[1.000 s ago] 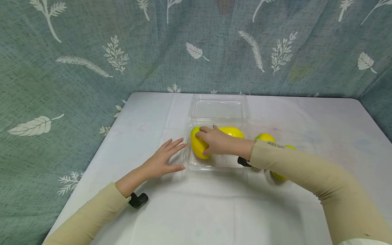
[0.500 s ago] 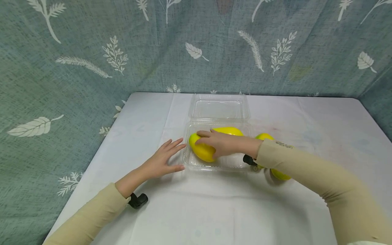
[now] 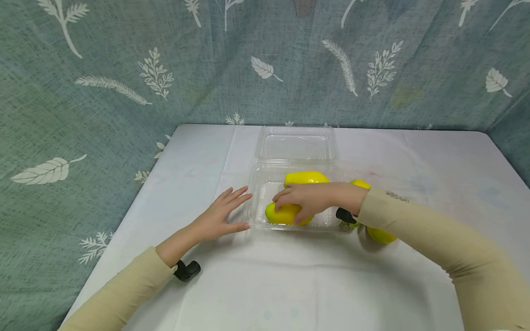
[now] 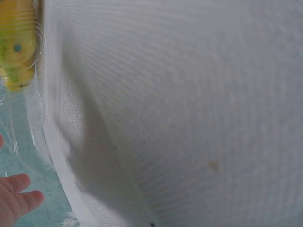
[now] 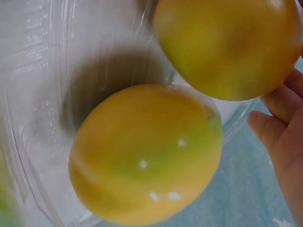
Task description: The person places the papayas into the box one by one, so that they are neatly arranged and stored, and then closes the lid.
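In the head view my right hand (image 3: 308, 198) grips a yellow mango (image 3: 283, 215) with a greenish tip, low in the front part of a clear plastic clamshell box (image 3: 258, 181). A second mango (image 3: 306, 177) lies behind it in the same box. The right wrist view has the held mango (image 5: 227, 45) against the fingers and the other mango (image 5: 147, 156) below it. My left hand (image 3: 221, 215) is beside the box's left wall, fingers spread, holding nothing. At the left wrist view's edge, a mango (image 4: 18, 42) shows through the clear wall.
Right of the box, partly behind the right forearm, lie more yellow-green fruits, one at the back (image 3: 360, 184) and one nearer (image 3: 381, 235). The open lid (image 3: 297, 143) lies back toward the curtain (image 3: 265, 96). A white cloth covers the table (image 3: 248, 289).
My right hand has turned the held mango from upright to lying sideways and brought it right and toward the front of the box. The left hand has stayed still.
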`<action>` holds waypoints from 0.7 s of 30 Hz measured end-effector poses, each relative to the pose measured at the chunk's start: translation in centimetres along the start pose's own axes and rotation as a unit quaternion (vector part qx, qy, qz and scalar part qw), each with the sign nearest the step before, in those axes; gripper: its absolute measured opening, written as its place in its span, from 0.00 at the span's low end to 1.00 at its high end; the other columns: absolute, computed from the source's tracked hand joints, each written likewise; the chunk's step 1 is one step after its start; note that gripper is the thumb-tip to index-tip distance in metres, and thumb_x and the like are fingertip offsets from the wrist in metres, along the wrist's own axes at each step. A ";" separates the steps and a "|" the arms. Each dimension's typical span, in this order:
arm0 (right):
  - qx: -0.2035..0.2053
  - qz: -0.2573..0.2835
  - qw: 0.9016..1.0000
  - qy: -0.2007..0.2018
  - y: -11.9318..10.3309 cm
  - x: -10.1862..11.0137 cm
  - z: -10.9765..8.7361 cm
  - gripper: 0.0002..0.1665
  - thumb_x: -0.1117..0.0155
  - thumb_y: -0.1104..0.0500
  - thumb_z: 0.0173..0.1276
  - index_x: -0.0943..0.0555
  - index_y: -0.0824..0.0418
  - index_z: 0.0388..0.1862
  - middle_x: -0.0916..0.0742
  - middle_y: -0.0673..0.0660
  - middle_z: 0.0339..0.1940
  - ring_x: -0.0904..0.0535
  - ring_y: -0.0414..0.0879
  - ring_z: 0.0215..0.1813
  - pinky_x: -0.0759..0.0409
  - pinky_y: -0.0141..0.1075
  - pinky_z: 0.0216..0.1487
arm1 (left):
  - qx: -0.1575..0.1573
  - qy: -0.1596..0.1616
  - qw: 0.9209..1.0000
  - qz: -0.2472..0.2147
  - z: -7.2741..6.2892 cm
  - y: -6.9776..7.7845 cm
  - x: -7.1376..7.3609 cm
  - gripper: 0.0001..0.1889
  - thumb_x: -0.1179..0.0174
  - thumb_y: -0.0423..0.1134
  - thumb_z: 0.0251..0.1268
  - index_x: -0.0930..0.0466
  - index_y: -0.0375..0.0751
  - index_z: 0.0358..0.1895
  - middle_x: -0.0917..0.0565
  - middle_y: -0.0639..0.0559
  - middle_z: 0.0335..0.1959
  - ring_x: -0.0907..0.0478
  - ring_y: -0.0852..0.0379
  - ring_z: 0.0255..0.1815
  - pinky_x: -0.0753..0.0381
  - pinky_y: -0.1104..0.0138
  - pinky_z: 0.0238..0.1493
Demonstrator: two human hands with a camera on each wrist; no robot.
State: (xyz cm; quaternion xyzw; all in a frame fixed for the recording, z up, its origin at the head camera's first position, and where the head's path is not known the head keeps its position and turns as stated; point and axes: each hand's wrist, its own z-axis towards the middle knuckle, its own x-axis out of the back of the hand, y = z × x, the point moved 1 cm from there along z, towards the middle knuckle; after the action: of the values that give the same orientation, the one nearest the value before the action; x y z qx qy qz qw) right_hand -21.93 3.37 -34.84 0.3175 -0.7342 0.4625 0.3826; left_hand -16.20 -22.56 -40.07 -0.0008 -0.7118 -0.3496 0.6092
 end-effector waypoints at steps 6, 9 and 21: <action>-0.018 -0.006 1.000 0.008 0.1 0.2 -0.9 0.26 0.35 0.59 0.59 0.28 0.58 0.57 0.27 0.56 0.62 0.31 0.51 0.61 0.34 0.43 0.63 | -0.006 0.004 1.000 0.000 0.0 0.1 0.0 0.38 0.38 0.54 0.55 0.41 0.48 0.69 0.47 0.53 0.73 0.57 0.36 0.71 0.49 0.38 0.63; -0.027 -0.003 1.000 0.014 0.2 0.3 -1.4 0.28 0.34 0.59 0.58 0.29 0.59 0.58 0.26 0.57 0.61 0.30 0.51 0.59 0.33 0.43 0.62 | -0.009 0.006 1.000 0.001 0.0 0.1 0.0 0.38 0.38 0.54 0.55 0.41 0.47 0.69 0.47 0.52 0.73 0.56 0.35 0.71 0.49 0.38 0.63; -0.069 0.024 0.997 0.010 0.4 0.4 -3.0 0.31 0.34 0.63 0.58 0.31 0.60 0.61 0.28 0.56 0.63 0.36 0.53 0.65 0.38 0.46 0.66 | -0.008 0.000 1.000 0.000 -0.1 0.2 0.1 0.39 0.40 0.55 0.56 0.42 0.46 0.69 0.48 0.52 0.73 0.58 0.35 0.71 0.51 0.39 0.64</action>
State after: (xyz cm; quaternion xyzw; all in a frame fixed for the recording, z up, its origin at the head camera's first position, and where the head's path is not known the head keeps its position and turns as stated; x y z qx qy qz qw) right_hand -21.64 6.26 -33.77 0.2677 -0.7680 0.4228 0.3998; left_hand -16.10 -22.50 -39.88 -0.0057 -0.7088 -0.3554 0.6094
